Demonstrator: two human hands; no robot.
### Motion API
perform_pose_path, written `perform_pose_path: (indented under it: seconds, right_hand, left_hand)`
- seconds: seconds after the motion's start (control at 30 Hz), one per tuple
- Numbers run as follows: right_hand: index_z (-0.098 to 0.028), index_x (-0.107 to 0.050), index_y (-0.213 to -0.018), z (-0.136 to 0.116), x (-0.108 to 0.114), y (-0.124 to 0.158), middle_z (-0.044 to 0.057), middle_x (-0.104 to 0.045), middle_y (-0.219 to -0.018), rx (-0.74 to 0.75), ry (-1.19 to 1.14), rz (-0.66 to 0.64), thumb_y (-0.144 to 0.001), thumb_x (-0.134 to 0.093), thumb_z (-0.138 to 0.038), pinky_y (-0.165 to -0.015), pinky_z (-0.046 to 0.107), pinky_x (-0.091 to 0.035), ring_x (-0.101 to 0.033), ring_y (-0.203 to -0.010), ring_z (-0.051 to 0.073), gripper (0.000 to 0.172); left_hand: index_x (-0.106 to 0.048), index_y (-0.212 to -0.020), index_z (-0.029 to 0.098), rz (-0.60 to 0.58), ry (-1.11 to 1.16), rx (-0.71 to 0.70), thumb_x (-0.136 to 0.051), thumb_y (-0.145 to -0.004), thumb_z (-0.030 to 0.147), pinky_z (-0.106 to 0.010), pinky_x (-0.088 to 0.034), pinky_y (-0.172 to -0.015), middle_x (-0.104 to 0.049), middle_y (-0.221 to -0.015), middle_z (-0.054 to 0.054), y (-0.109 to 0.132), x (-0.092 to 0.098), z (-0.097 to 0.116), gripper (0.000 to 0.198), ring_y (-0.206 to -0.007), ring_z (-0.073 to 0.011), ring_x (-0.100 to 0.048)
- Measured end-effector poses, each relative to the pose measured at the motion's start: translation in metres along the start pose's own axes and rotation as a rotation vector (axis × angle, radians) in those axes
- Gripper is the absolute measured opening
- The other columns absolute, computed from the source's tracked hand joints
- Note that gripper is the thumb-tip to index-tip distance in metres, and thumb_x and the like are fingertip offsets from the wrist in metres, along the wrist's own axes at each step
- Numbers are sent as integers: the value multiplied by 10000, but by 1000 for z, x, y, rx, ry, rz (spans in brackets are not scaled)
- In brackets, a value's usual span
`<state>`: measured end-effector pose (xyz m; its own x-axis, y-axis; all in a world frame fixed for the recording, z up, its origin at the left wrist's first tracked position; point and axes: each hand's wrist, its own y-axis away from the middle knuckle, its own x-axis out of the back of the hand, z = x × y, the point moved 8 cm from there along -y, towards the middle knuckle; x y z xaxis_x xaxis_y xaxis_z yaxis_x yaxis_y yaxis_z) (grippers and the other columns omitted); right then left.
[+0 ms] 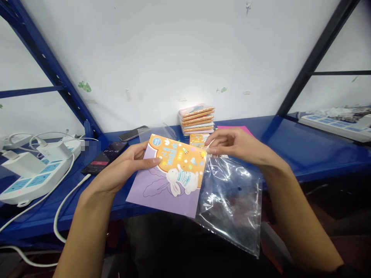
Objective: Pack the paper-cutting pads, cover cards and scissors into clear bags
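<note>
**Q:** Where's the rabbit card (174, 173), and what are the hands doing with it?

**A:** It's held in the air at 12 o'clock from the person's lap, just over the front edge of the blue bench (307, 154). The left hand (124, 166) grips its left side, with the thumb pressed on the printed face. The right hand (233, 144) is closed in a pinch at the card's upper right corner, on the top edge of a clear plastic bag (232, 204).

**Q:** Is that a sound way to hold them?

**A:** I'd judge so. The flat thumb should keep the card from bowing, and pinching right at the edge gives the thin plastic less chance to slip. The bag hangs at 4 o'clock from the card, so its loose weight pulls on that pinch. I can't tell whether the card's corner is inside the bag.

**Q:** What's around them?

**A:** A stack of booklets (197, 119) stands at 12 o'clock, a phone (104, 158) lies at 10 o'clock, and power strips (34, 181) sit at 9 o'clock.
</note>
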<state>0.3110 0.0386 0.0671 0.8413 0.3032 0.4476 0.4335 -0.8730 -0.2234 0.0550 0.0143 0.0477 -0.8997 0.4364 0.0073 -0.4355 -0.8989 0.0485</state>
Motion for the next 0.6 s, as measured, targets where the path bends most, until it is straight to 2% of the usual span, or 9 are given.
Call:
perform_pose_path:
  seconds: [0.3,0.47,0.6]
  right_hand:
    - [-254,-744,-993,-2,-4,1,3,-758,-791,-13,-8,-40,-805,-821,-459,-708,337,-536,-700,-751,186,289]
    - [-282,-720,-1111,-2,-11,3,-14,-764,-816,-48,-8,-130,-844,-791,-446,-711,325,-524,-690,-743,172,322]
    - [-300,-703,-1179,-2,-12,4,-16,-771,-855,-40,-55,-136,-839,-796,-418,-721,328,-531,-703,-768,181,371]
  left_hand:
    - [-664,-1370,256,-39,-14,0,-783,-876,254,-319,-653,-800,-756,-1283,-114,-3,-1,-2,508,-984,-284,-787]
    - [-685,-1337,257,-19,-44,9,-805,-855,255,-287,-646,-762,-775,-1240,-102,-2,-3,0,496,-951,-258,-789]
    - [-673,-1355,248,-14,-68,15,-795,-857,264,-304,-647,-762,-768,-1250,-115,-1,-3,0,513,-963,-272,-784]
